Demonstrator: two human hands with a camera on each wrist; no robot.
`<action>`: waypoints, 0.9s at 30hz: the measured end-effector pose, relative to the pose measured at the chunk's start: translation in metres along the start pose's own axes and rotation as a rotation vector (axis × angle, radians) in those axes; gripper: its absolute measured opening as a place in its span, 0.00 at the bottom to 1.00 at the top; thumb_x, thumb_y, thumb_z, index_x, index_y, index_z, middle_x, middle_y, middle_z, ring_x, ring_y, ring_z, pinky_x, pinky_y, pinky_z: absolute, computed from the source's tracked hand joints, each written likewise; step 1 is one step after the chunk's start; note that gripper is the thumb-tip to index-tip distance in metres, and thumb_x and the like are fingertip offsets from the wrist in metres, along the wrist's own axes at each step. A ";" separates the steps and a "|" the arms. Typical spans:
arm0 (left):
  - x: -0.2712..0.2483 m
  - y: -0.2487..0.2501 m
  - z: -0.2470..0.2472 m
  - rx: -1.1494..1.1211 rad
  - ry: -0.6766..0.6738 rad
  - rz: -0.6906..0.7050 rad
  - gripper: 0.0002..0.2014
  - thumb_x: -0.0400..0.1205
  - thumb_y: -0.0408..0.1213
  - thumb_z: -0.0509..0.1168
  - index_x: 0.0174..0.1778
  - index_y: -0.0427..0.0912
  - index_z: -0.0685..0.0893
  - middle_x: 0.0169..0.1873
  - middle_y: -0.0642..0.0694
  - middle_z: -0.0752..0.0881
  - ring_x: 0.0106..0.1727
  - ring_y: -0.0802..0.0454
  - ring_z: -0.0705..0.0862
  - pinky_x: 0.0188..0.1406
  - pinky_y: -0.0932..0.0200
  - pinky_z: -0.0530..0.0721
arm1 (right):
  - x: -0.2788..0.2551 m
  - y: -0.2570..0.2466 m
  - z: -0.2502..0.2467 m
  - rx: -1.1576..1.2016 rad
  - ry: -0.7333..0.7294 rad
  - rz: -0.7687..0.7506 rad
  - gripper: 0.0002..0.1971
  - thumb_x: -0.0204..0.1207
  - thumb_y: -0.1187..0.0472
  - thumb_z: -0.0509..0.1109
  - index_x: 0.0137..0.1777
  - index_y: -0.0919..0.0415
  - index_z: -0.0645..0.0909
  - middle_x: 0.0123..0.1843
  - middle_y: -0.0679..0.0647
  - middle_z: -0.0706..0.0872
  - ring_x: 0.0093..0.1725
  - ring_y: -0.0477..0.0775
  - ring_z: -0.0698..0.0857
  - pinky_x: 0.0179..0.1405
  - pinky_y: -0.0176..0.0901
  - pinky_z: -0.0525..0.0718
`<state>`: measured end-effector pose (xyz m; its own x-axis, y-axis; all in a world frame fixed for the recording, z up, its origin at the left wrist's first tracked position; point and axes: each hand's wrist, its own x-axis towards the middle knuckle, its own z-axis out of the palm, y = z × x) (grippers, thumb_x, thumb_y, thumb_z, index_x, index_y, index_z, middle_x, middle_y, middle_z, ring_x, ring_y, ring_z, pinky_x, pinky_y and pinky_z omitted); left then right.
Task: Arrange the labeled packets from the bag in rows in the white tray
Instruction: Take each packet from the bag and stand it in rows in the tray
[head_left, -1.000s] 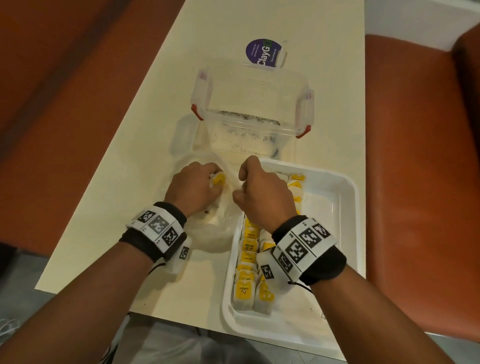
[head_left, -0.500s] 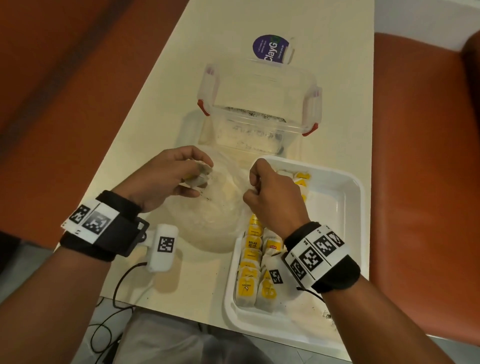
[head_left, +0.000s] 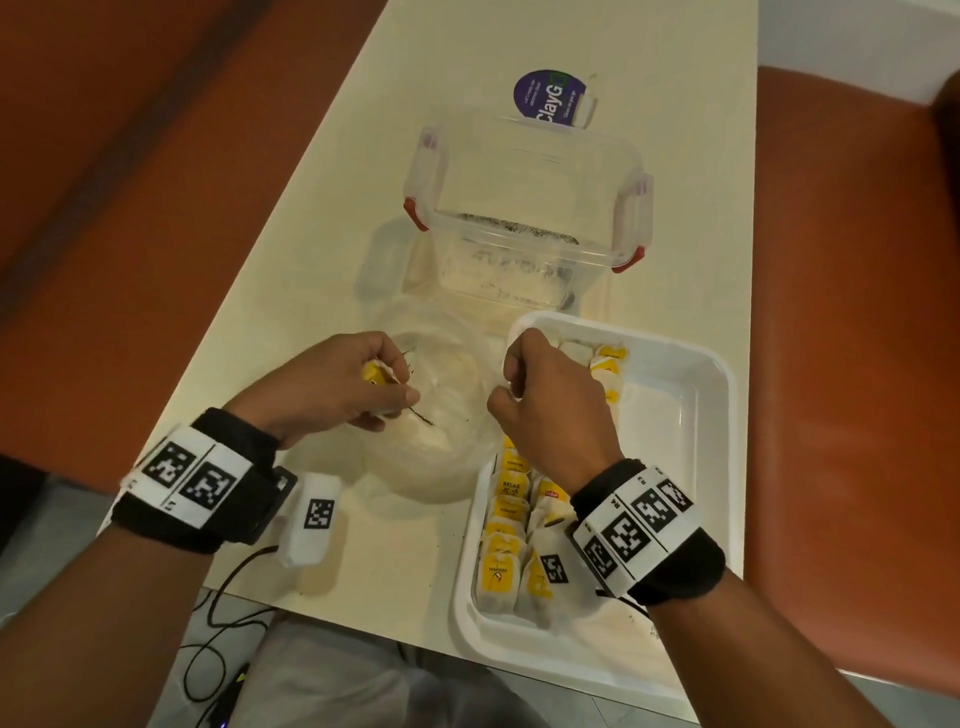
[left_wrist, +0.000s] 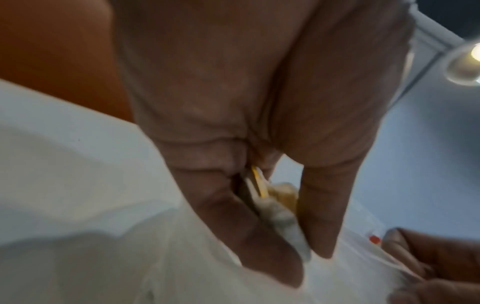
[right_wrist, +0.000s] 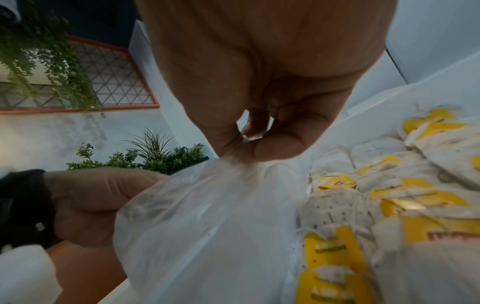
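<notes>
A clear plastic bag (head_left: 441, 415) lies on the table just left of the white tray (head_left: 696, 426). My left hand (head_left: 363, 387) grips a yellow-labeled packet (head_left: 376, 375) over the bag's left edge; in the left wrist view the packet (left_wrist: 275, 207) sits pinched between the fingers (left_wrist: 246, 232) and thumb. My right hand (head_left: 540, 395) pinches the bag's right edge; the right wrist view shows the bag (right_wrist: 221, 216) gathered between thumb and fingertips (right_wrist: 272, 148). Several yellow-labeled packets (head_left: 511, 530) lie in rows along the tray's left side, with more packets (right_wrist: 389, 195) at the far end.
A clear lidded container (head_left: 524, 218) with red clips stands on the table behind the bag and tray. Beyond it lies a purple round label (head_left: 550, 98). Orange seats flank the pale table (head_left: 322, 208). A cable hangs off the table's near edge.
My left hand drew back out of the bag toward the left, holding a packet, and now turns its yellow label up. The right hand stays pinching the bag's edge.
</notes>
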<state>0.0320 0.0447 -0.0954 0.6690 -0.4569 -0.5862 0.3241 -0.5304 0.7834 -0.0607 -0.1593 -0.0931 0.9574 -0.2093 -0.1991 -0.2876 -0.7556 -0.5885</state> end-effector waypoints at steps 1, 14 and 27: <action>0.000 -0.001 0.002 -0.048 0.022 0.005 0.10 0.76 0.35 0.77 0.47 0.40 0.83 0.42 0.42 0.90 0.41 0.52 0.89 0.39 0.58 0.89 | -0.001 -0.001 -0.001 -0.010 -0.003 -0.001 0.10 0.75 0.57 0.70 0.47 0.51 0.69 0.42 0.48 0.79 0.39 0.54 0.78 0.34 0.48 0.73; -0.015 0.028 0.049 -0.801 0.032 0.006 0.08 0.86 0.46 0.63 0.46 0.46 0.82 0.42 0.47 0.92 0.36 0.58 0.88 0.31 0.64 0.86 | -0.023 -0.024 -0.020 0.469 0.004 0.050 0.13 0.73 0.37 0.75 0.47 0.44 0.82 0.36 0.42 0.85 0.32 0.41 0.83 0.37 0.43 0.83; -0.026 0.040 0.081 -0.987 -0.084 -0.058 0.14 0.90 0.42 0.56 0.58 0.32 0.77 0.59 0.29 0.88 0.58 0.37 0.89 0.46 0.45 0.92 | -0.038 0.004 -0.024 0.385 0.110 -0.001 0.09 0.72 0.48 0.80 0.44 0.45 0.82 0.37 0.40 0.80 0.37 0.40 0.78 0.39 0.39 0.74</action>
<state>-0.0262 -0.0226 -0.0657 0.5973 -0.5185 -0.6119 0.7921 0.2619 0.5513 -0.0970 -0.1689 -0.0692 0.9489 -0.2896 -0.1256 -0.2559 -0.4728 -0.8432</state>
